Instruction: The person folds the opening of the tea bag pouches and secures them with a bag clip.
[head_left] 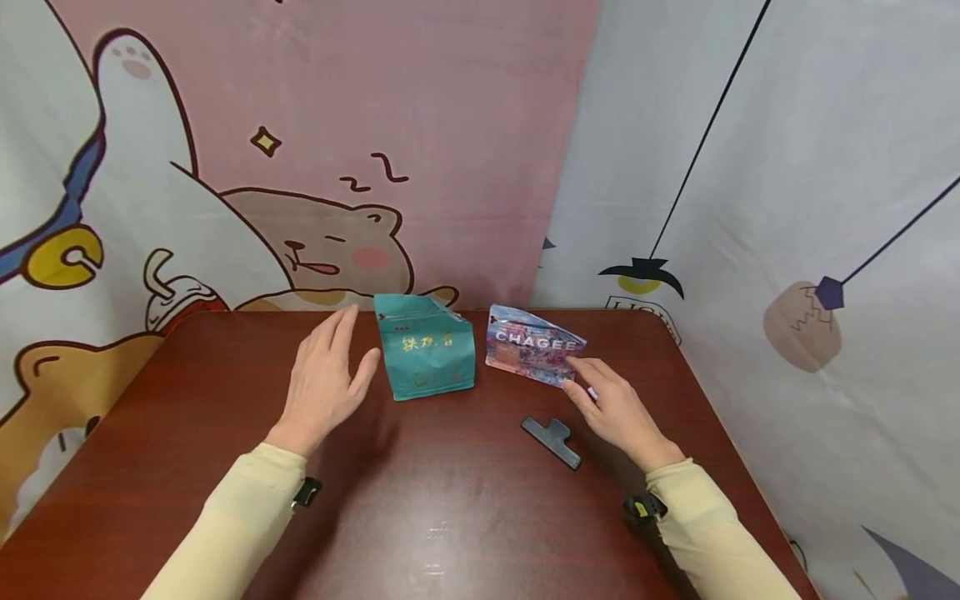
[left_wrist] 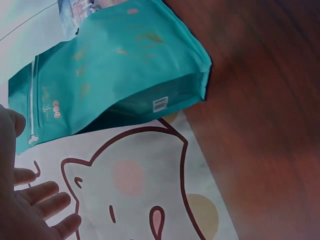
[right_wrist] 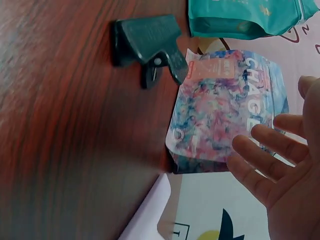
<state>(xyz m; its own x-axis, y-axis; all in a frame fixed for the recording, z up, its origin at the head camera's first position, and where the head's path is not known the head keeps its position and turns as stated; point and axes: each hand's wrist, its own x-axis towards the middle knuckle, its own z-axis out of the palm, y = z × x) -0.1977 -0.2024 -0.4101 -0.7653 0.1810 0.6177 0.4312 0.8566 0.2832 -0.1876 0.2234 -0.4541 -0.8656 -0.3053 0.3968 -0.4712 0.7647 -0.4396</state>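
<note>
A teal pouch (head_left: pixel 427 354) with gold lettering stands upright toward the back of the table. My left hand (head_left: pixel 322 375) is raised just left of it, thumb apart from the fingers, holding nothing. To the pouch's right stands a smaller pink-and-blue pouch (head_left: pixel 525 346) marked CHAGEE. My right hand (head_left: pixel 618 412) is at this pouch's right side with fingers extended; whether the fingertips touch it I cannot tell. A dark bulldog-style clip (head_left: pixel 551 442) lies on the table, left of my right hand. In the right wrist view the clip (right_wrist: pixel 150 45) appears apart from the hand.
The dark reddish-brown table (head_left: pixel 465 517) ends at a cartoon-printed cloth (head_left: pixel 465 150) hanging behind it. More cloth (head_left: pixel 862 208) hangs along the right side. Both wrists carry dark strapped devices.
</note>
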